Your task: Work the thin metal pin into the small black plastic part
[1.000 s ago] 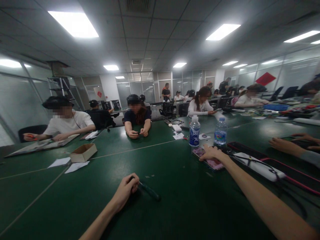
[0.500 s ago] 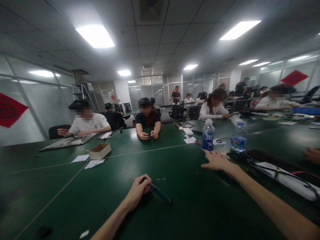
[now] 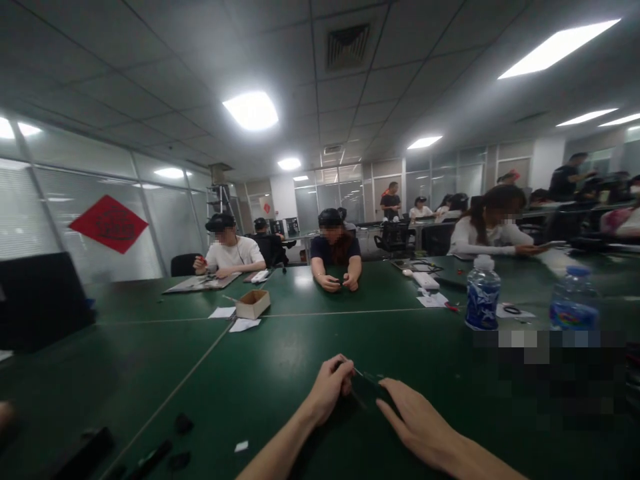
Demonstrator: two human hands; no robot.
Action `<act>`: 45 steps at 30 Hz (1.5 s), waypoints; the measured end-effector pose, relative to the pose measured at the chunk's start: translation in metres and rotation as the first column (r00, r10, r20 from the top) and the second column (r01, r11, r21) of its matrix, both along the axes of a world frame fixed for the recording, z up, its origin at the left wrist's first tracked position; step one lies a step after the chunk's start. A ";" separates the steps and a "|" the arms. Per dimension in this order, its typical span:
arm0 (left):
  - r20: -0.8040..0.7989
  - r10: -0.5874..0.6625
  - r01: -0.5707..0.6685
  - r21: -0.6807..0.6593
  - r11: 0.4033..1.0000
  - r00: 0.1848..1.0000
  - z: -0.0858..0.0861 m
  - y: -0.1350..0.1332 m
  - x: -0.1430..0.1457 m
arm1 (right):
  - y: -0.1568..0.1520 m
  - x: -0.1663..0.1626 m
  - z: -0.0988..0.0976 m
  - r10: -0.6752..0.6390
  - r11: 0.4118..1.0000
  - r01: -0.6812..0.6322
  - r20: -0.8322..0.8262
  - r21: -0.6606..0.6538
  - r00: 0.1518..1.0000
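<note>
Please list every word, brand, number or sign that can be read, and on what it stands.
No text can be read for certain.
Red diamond on glass wall: dark characters, illegible.
Blue-labelled bottle: white marks, too blurred.
Blue-capped bottle: label too blurred.
Far red sign: too small.

The bench [image 3: 295, 347] is deep green, crossed by pale seam lines. Near the middle, the thin tool [image 3: 358, 371] shows a silvery shaft. On the right, one bottle [image 3: 483, 297] has a white cap and a blue label patterned in white; the second bottle [image 3: 575, 300] is blue-capped. Over on the left, a red diamond sign [image 3: 109, 225] carries dark lettering. The far box [image 3: 256, 306] looks cream outside, brown within.
</note>
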State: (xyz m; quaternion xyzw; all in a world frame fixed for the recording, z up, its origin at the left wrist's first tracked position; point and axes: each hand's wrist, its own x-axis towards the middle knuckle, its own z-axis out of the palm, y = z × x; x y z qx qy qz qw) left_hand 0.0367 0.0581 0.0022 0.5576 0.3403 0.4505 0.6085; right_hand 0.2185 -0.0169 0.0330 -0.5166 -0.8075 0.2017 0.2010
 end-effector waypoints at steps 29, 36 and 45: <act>0.304 0.054 0.013 -0.216 0.976 0.951 -0.002 0.007 -0.007 | 0.029 0.020 -0.022 0.100 0.964 -0.093 -0.016 0.249 0.995; 0.295 0.055 0.024 -0.257 0.966 0.954 0.002 0.006 -0.008 | 0.025 0.019 -0.016 0.046 0.971 -0.057 0.054 0.233 0.997; 0.337 0.067 0.036 -0.291 0.956 0.939 0.005 0.006 -0.009 | 0.024 0.019 -0.012 0.007 0.985 -0.014 0.039 0.170 0.999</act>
